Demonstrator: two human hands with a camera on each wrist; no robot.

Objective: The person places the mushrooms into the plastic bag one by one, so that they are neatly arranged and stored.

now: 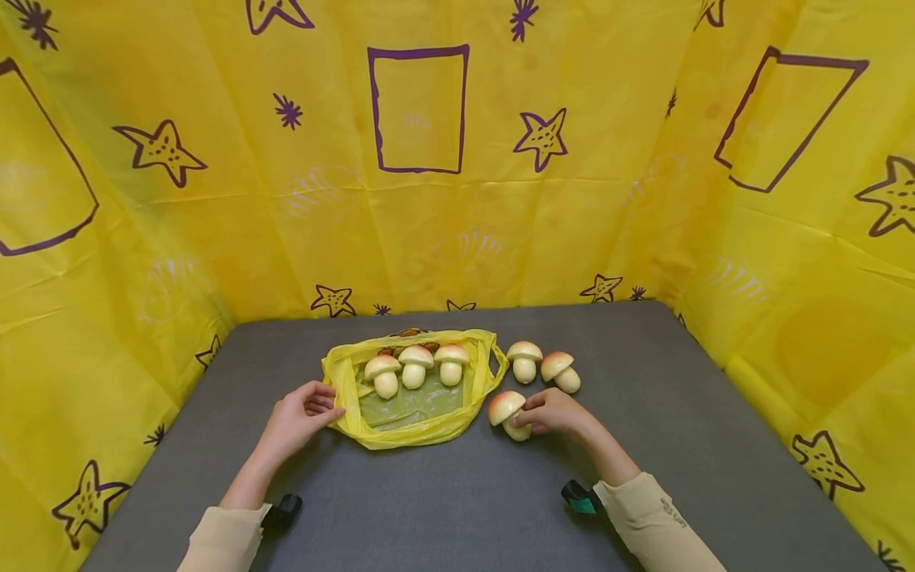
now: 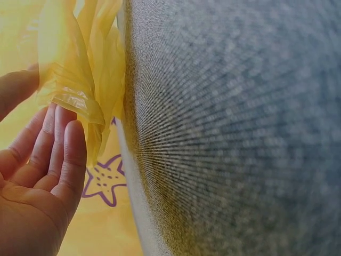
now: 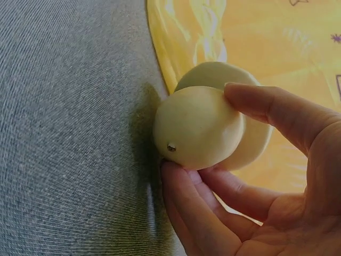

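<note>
A yellow plastic bag lies spread wide on the table, three toy mushrooms with cream stems and reddish caps inside it, one a middle mushroom. At the bag's left rim, my left hand holds the plastic between thumb and fingers; the left wrist view shows the folded bag edge there. Just right of the bag, my right hand grips another toy mushroom by its stem. Close up, the right wrist view shows the round stem end with a small dark spot, tilted low over the table.
Two more mushrooms, one upright and one leaning mushroom, are on the table beyond my right hand. The grey table is enclosed by yellow cloth walls with starfish drawings. A dark strap is at my left wrist.
</note>
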